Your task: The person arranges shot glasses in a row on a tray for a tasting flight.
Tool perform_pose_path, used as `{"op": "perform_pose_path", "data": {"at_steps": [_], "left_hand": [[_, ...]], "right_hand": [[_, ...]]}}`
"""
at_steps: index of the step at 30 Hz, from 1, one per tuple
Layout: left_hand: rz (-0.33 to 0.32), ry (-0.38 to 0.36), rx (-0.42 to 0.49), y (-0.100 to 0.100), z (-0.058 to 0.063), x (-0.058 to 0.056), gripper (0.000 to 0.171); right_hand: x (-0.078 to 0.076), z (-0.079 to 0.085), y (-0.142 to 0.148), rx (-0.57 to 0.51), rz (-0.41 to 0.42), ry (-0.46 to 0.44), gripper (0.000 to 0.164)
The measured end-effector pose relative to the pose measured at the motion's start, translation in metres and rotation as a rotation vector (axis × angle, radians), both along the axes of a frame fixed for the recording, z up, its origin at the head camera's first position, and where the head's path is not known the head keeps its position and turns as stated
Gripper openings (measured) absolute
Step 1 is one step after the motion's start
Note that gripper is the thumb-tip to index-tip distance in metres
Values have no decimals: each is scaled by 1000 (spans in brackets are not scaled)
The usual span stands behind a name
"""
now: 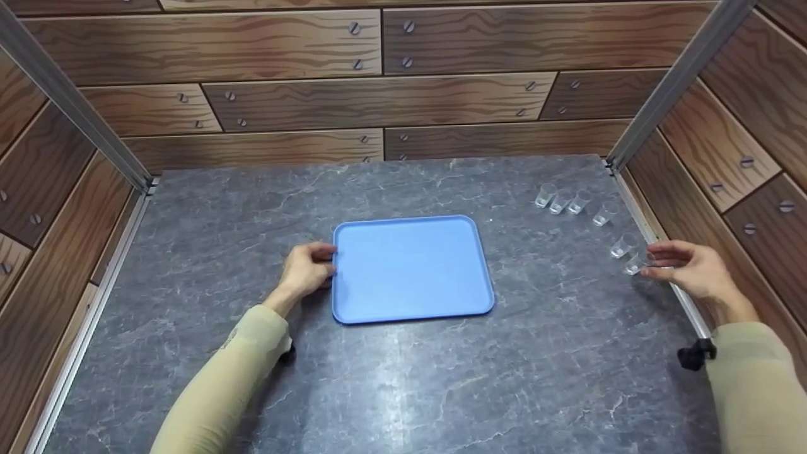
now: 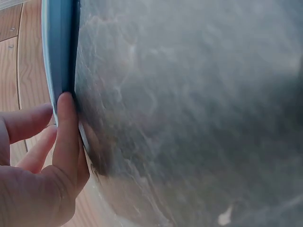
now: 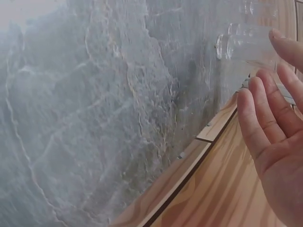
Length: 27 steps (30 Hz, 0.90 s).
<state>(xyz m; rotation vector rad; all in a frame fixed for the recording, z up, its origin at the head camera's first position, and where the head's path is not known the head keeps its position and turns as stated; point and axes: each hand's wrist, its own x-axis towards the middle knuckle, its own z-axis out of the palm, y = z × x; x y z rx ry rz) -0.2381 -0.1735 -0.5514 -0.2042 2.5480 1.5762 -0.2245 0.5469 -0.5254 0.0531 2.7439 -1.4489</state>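
Observation:
A light blue rectangular tray [image 1: 413, 268] lies flat on the dark marbled table. At its left edge my left hand [image 1: 307, 270] holds the rim, also visible as a blue band [image 2: 60, 52] in the left wrist view, with the fingertips right at it. My right hand [image 1: 696, 268] is at the nearest of several small clear shot glasses, its thumb and fingers spread to either side of that glass [image 1: 633, 265]. In the right wrist view the glass [image 3: 244, 45] stands between the thumb and the fairly straight fingers.
Further shot glasses stand in a curved line behind, including one close by [image 1: 621, 247] and one farther back [image 1: 545, 195]. Wood-patterned walls [image 1: 284, 47] enclose the back and sides. A metal rail [image 1: 637, 205] runs along the right table edge, close to the right hand.

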Motion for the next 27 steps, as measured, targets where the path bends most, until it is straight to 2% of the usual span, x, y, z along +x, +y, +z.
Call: {"op": "perform_pose_path", "data": {"at_steps": [10,18,24,27], "left_hand": [[17,-33,56,0,0,0,51],[44,34,-10,2,-1,1,49],[41,56,-46,6,-2,3,49],[41,65,-56,6,-1,4,49]], "right_hand": [[-2,-5,-10,41,-52,29,30],[-5,-6,-16,25,-45,36,26],[1,-4,-24,123,-27,61,42],[3,0,-31,154,-8,77,43]]}}
